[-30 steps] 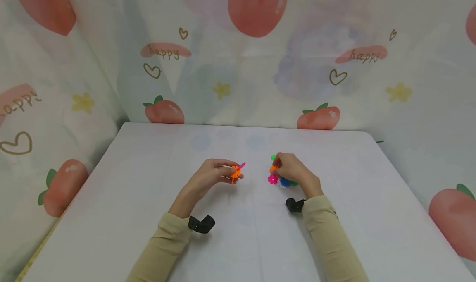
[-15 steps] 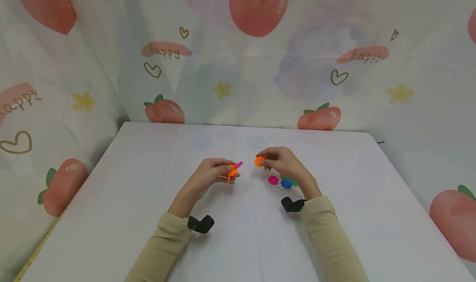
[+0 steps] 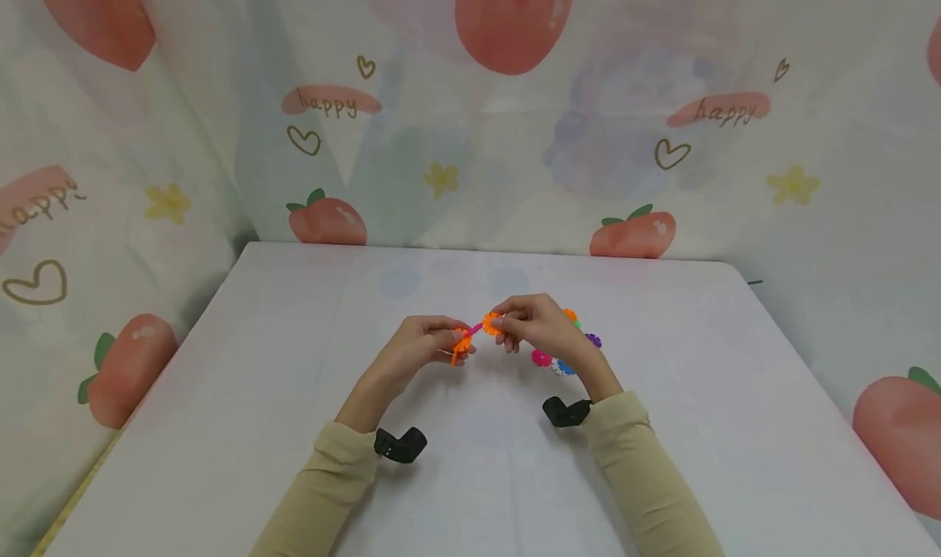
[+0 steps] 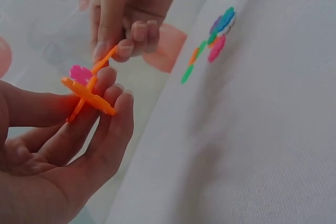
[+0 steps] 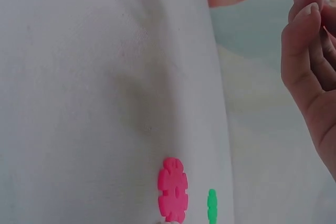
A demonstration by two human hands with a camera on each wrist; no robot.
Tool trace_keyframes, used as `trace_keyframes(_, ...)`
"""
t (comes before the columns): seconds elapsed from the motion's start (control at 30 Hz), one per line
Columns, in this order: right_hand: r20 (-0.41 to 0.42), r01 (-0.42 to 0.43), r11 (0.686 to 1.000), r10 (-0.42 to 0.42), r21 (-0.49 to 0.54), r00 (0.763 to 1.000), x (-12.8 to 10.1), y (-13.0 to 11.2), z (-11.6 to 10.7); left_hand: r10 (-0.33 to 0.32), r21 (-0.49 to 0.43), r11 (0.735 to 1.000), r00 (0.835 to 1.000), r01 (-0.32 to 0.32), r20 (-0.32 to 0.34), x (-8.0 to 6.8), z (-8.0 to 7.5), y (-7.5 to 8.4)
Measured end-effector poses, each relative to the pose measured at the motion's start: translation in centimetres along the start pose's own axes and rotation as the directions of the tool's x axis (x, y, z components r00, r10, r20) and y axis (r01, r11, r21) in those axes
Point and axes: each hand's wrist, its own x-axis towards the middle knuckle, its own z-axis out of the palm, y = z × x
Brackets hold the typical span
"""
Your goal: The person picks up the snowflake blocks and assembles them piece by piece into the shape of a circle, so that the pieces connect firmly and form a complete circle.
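Observation:
Thumb and fingers of my left hand [image 3: 412,349] grip a small joined piece of snowflake building discs. In the left wrist view it shows crossed orange discs [image 4: 86,97] with a pink disc [image 4: 81,74] at the far side. My right hand [image 3: 551,328] pinches another orange disc [image 3: 491,323] by its edge, right at the pink disc's end. Both hands are raised over the table, close together. Beyond the right hand lie loose discs, among them a pink one [image 3: 542,358], a blue one [image 4: 224,22] and a purple one [image 3: 593,340], partly hidden by that hand.
The white table [image 3: 470,475] reaches back to a printed cloth backdrop [image 3: 507,157] with peaches and hearts. A black wrist camera [image 3: 400,444] sits at the left cuff and another black camera [image 3: 566,412] at the right. Green discs [image 4: 187,74] lie near the pile's edge.
The right hand has lifted an orange disc from the pile and carried it left to the pink disc of the left hand's piece. The left hand has barely moved.

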Motion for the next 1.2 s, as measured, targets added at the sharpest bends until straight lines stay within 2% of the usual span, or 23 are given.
trace_keyframes(0.2, -0.002, -0.006, 1.000, 0.006, 0.016, 1.000, -0.4, 0.2, 0.0, -0.010, 0.016, 1.000, 1.000, 0.010, 0.000, 0.2, 0.5, 0.2)
trace_keyframes(0.47, 0.043, 0.028, 0.999, -0.029, 0.016, 0.999, -0.2, 0.3, 0.2, -0.015, 0.079, 0.997, 0.999, 0.019, -0.047, 0.3, 1.0, 0.3)
trace_keyframes(0.53, 0.041, 0.036, 0.999, -0.035, -0.005, 0.999, -0.3, 0.4, 0.0, -0.027, 0.079, 0.996, 0.999, 0.028, -0.017, 0.3, 1.1, 0.3)
trace_keyframes(0.63, 0.044, 0.040, 0.999, -0.039, -0.032, 0.998, -0.4, 0.3, -0.2, -0.032, 0.065, 0.997, 0.997, 0.028, 0.064, 0.4, 1.2, 0.1)
trace_keyframes(0.73, 0.059, 0.047, 0.998, -0.045, -0.044, 0.997, -0.5, -0.1, -0.2, -0.012, 0.038, 0.999, 0.990, 0.006, 0.143, 0.4, 1.2, -0.1)
trace_keyframes(0.8, 0.064, 0.046, 0.998, -0.044, -0.045, 0.997, -0.5, -0.3, -0.2, 0.011, 0.024, 1.000, 0.986, -0.015, 0.166, 0.4, 1.3, -0.1)
trace_keyframes(0.87, 0.057, 0.033, 0.999, -0.031, -0.035, 0.998, -0.5, -0.5, -0.1, 0.030, 0.024, 0.999, 0.986, -0.035, 0.163, 0.5, 1.4, -0.1)
trace_keyframes(1.0, 0.030, 0.016, 0.999, -0.015, -0.036, 0.999, -0.7, -0.6, -0.6, 0.026, 0.023, 0.999, 0.991, -0.030, 0.133, 0.6, 1.5, 0.2)
trace_keyframes(1.2, -0.039, 0.015, 0.985, -0.022, -0.173, 0.999, -1.4, 0.1, -3.5, -0.031, -0.011, 0.999, 0.993, 0.033, 0.111, 0.6, 0.9, 0.6)
